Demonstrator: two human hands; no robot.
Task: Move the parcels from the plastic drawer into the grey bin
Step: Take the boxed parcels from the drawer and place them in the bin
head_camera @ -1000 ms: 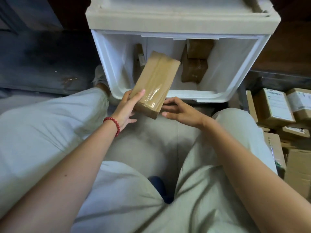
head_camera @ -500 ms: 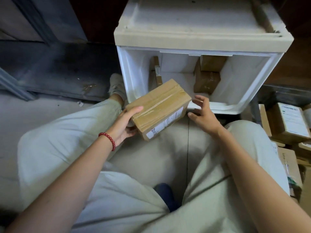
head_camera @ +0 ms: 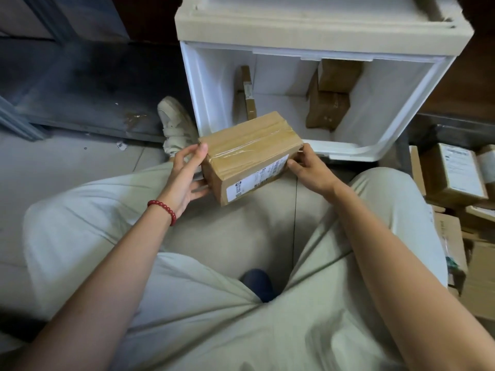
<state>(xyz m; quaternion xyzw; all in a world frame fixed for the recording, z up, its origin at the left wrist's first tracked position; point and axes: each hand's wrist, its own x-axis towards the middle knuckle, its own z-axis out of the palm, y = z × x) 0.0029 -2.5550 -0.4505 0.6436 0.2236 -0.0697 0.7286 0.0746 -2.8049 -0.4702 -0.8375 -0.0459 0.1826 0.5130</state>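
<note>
Pale grey floor tiles (head_camera: 67,162) are catching soft light. A dark, scuffed metal panel (head_camera: 88,87) is running along the left, dark brown wood (head_camera: 150,20) showing behind it. A paper scrap (head_camera: 121,145) is lying on the tiles.

We see a white shoe (head_camera: 175,127) planted on the grey tiled floor (head_camera: 67,156), with a small paper scrap (head_camera: 121,145) lying near it before a dark metal panel (head_camera: 88,87). Pale green trousers (head_camera: 88,210) fill our lower view, something dark blue (head_camera: 257,283) between the legs. A red bead bracelet (head_camera: 163,210) circles one wrist.
</note>
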